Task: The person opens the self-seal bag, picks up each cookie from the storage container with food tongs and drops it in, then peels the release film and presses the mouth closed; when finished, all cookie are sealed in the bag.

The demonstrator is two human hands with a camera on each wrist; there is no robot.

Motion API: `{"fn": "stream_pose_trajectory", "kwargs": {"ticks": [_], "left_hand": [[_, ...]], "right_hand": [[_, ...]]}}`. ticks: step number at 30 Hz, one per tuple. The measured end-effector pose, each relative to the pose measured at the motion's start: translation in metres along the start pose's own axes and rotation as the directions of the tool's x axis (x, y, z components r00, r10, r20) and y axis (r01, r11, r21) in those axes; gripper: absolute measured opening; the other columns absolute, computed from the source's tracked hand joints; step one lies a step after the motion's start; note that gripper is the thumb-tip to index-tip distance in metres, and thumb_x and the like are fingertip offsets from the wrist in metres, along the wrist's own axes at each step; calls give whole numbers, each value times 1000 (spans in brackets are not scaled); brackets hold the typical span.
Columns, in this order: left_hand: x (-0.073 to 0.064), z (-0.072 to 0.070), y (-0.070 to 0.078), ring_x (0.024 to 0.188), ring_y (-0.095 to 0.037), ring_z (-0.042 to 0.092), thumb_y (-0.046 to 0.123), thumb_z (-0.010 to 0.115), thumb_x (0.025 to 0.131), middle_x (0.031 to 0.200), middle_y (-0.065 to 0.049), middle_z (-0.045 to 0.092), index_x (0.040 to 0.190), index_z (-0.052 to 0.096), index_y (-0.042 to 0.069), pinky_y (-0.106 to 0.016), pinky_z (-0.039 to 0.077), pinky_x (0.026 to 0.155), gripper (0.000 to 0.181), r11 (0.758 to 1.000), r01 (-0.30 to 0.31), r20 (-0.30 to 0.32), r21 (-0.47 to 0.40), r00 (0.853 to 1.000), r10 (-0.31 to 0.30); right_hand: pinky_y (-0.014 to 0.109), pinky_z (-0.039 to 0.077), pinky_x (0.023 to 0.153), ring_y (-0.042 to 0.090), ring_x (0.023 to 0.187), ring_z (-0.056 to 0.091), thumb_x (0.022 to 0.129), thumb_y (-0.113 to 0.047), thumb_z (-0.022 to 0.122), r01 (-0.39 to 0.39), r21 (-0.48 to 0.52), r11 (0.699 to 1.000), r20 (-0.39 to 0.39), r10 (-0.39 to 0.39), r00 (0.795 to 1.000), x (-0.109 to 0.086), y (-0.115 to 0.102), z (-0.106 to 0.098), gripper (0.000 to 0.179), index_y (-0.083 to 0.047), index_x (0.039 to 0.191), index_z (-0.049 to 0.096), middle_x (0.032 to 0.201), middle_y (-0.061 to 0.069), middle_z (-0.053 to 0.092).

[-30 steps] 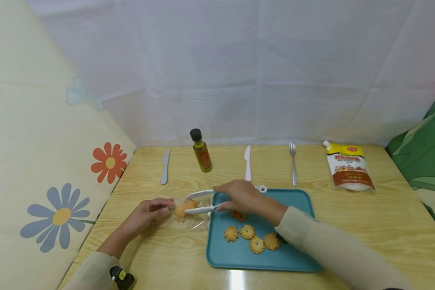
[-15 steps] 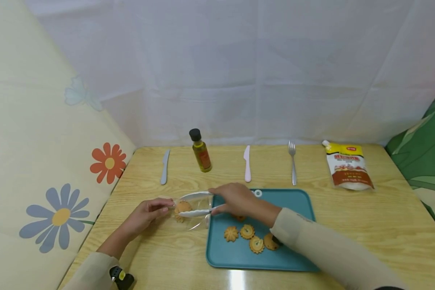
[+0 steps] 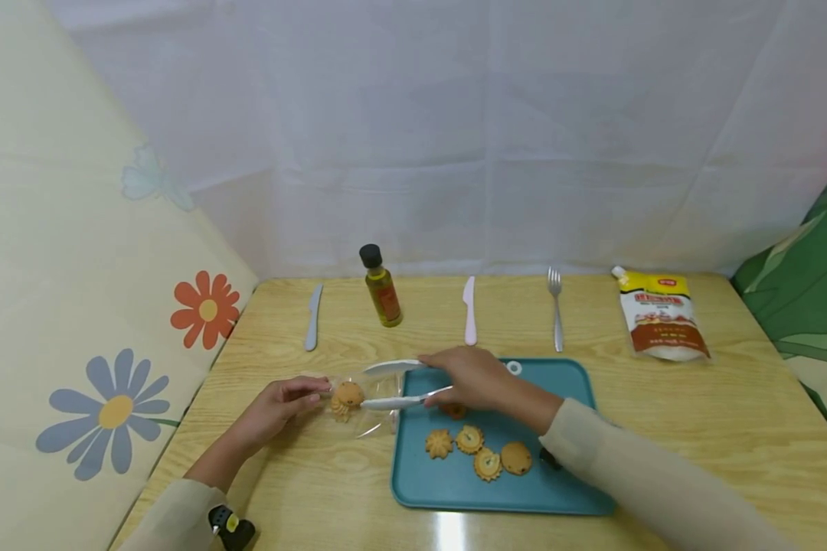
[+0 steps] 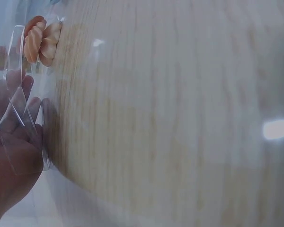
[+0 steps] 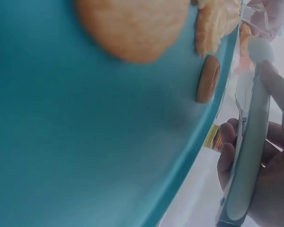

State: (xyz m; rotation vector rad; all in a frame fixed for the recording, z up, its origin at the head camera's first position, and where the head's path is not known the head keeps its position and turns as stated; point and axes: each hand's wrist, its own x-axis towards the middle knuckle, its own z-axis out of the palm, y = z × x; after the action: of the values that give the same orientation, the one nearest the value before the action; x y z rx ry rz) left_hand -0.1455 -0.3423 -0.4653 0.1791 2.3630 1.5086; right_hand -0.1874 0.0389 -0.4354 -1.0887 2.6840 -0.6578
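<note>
My left hand (image 3: 281, 409) pinches the edge of a clear plastic bag (image 3: 379, 425) lying left of the tray. Inside the bag sit a round cookie (image 3: 348, 393) and a ridged cookie (image 3: 341, 411), also seen in the left wrist view. My right hand (image 3: 475, 379) grips white-tipped tongs (image 3: 393, 402) above the tray's left edge. The tongs' arms stand apart with nothing between them, their tips at the bag beside the cookies. On the teal tray (image 3: 413, 486) lie several cookies (image 3: 488, 464); one ring-shaped cookie (image 3: 452, 411) is partly hidden under my right hand.
Along the back of the wooden table lie a grey knife (image 3: 313, 317), a pink knife (image 3: 470, 311) and a fork (image 3: 557, 310). An oil bottle (image 3: 382, 287) stands between the knives. A white and yellow pouch (image 3: 664, 315) lies at the back right.
The tongs reached left into the bag, let go of the round cookie there, and have drawn back right with my right hand. My left hand has stayed in place.
</note>
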Motion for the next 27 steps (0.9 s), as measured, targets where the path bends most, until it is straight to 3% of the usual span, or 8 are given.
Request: {"fn": "stream_pose_trajectory", "kwargs": {"ticks": [10, 15, 19, 23, 27], "left_hand": [[0, -1, -3, 118, 11, 51, 19, 65, 103, 149, -26, 51, 131, 68, -2, -11, 42, 97, 35, 1000, 4, -5, -4, 1000, -4], [0, -1, -1, 118, 10, 51, 19, 65, 103, 148, -25, 52, 130, 68, -1, -10, 41, 97, 35, 1000, 7, -7, 4, 1000, -7], [-1, 1, 0, 119, 8, 51, 19, 65, 103, 147, -24, 54, 130, 69, -1, -10, 41, 96, 34, 1000, 4, -10, 17, 1000, -4], [-1, 1, 1, 120, 7, 50, 20, 65, 103, 147, -23, 54, 130, 69, -1, -10, 41, 96, 34, 1000, 8, -12, 20, 1000, -8], [-1, 1, 1, 124, 2, 50, 20, 65, 103, 148, -23, 54, 130, 69, 0, -11, 41, 97, 34, 1000, 15, -15, 15, 1000, -15]], "right_hand": [[46, 52, 101, 23, 122, 64, 85, -51, 81, -79, 42, 996, -14, 80, 997, -28, 9, -10, 78, -18, 150, 56, 141, 1, 65], [47, 53, 98, 25, 120, 66, 85, -49, 82, -80, 47, 996, -39, 82, 996, -46, 14, -12, 77, -16, 150, 56, 139, 4, 67], [40, 55, 82, 20, 98, 68, 85, -49, 82, -75, 32, 997, -54, 77, 996, -60, 20, -13, 77, -13, 149, 57, 124, 5, 72], [31, 46, 65, 8, 73, 55, 85, -48, 82, -94, 26, 995, -57, 95, 994, -72, 25, -14, 77, -14, 148, 57, 103, -1, 72], [29, 48, 66, 6, 74, 56, 85, -48, 82, -91, 13, 996, -72, 92, 993, -85, 30, -16, 76, -14, 148, 58, 117, 2, 74]]}}
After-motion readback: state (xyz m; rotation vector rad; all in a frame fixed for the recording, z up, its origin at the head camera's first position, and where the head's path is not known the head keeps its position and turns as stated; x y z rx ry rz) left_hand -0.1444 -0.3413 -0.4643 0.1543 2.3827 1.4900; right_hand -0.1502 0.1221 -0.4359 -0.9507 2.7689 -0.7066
